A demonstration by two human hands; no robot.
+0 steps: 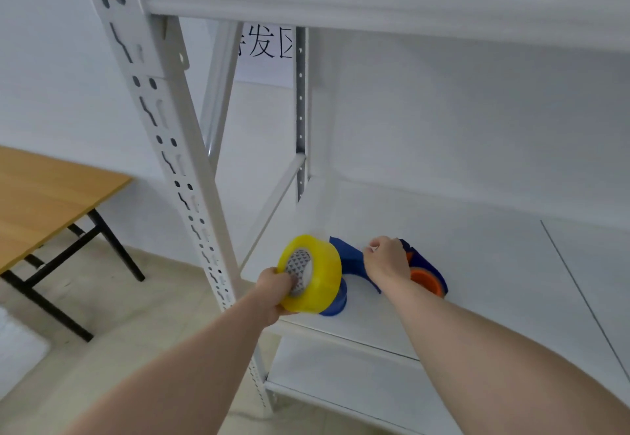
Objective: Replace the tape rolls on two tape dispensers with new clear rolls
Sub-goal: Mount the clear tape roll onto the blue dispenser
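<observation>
Left hand [275, 285] around tape roll [311, 274]; right hand [387, 260] gripping dispenser [426, 272].

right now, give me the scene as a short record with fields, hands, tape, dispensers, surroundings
left hand: left hand grips the yellow roll by its core
right hand: right hand is curled on the right dispenser, which has an orange hub
other dispenser: a blue dispenser sits partly hidden behind the roll
surface: both dispensers are on the white shelf
surroundings: wooden table at left; a sign behind the rack
</observation>
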